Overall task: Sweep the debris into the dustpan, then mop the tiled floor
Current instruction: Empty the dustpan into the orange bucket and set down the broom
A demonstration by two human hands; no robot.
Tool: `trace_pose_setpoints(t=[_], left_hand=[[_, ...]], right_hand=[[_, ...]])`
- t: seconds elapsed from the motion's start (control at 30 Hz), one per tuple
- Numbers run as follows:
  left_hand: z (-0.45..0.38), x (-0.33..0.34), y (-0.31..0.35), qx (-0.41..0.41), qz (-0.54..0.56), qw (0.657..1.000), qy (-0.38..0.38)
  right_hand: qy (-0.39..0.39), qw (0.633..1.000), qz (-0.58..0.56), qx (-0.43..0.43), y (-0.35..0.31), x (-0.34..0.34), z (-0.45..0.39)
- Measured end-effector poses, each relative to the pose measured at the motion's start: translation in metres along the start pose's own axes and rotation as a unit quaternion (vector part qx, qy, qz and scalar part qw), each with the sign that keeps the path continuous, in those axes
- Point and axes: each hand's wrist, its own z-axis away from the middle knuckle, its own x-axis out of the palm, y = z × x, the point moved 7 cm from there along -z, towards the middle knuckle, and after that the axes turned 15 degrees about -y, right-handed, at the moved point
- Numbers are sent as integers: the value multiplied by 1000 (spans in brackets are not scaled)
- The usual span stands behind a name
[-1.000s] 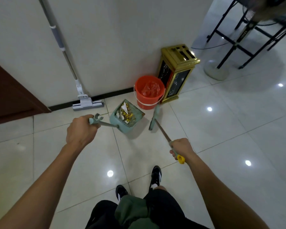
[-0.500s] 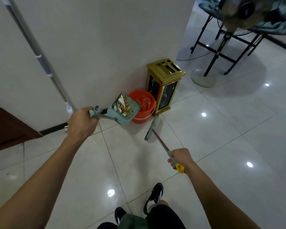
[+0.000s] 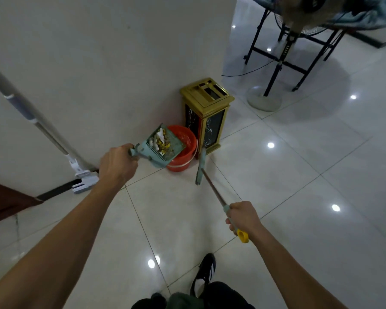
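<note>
My left hand [image 3: 117,165] grips the handle of a teal dustpan [image 3: 175,148], lifted off the floor and tilted over the left rim of an orange bucket [image 3: 187,150]. White and yellow debris [image 3: 159,140] lies in the pan. My right hand [image 3: 243,217] holds the handle of a teal broom [image 3: 201,166] with a yellow end cap; its head hangs just right of the bucket, near the floor. A white flat mop [image 3: 85,178] leans against the wall at the left, its grey pole running up and out of frame.
A gold and black bin [image 3: 206,117] stands in the wall corner behind the bucket. A standing fan's round base [image 3: 263,99] and a black folding frame [image 3: 283,63] are at the back right. My shoes [image 3: 204,275] are at the bottom on glossy white tiles [image 3: 299,175].
I have stepped closer to the wall. My left hand raised the dustpan from the floor and carried it over the orange bucket. The broom moved forward beside the bucket.
</note>
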Motion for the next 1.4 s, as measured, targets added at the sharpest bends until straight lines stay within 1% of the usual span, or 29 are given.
trace_pose_setpoints(t=[0.2, 0.43, 0.7, 0.8, 0.87, 0.93, 1.13, 1.27, 1.4], left_hand=[[-25, 7, 26, 42, -65, 996, -36], [-17, 13, 49, 103, -160, 981, -35], [-10, 18, 43, 128, -191, 972, -50], [-12, 19, 36, 128, -194, 971, -53], [-17, 19, 34, 132, -199, 970, -46], [-22, 19, 33, 139, -203, 968, -39], [-48, 18, 43, 146, -226, 963, -29], [-68, 23, 58, 148, -240, 959, -25], [-90, 32, 77, 130, -254, 957, -58]], right_hand=[[14, 1000, 0, -19, 12, 0, 15], [45, 998, 14, -45, 25, 14, 43], [73, 992, 37, -92, 28, 36, 69], [84, 986, 88, -111, 33, 41, 73], [86, 975, 143, -144, 33, 42, 75], [89, 966, 173, -167, 32, 41, 75], [79, 947, 257, -178, 12, 31, 54], [66, 938, 276, -200, -12, 16, 31], [59, 937, 280, -201, -34, -6, 0]])
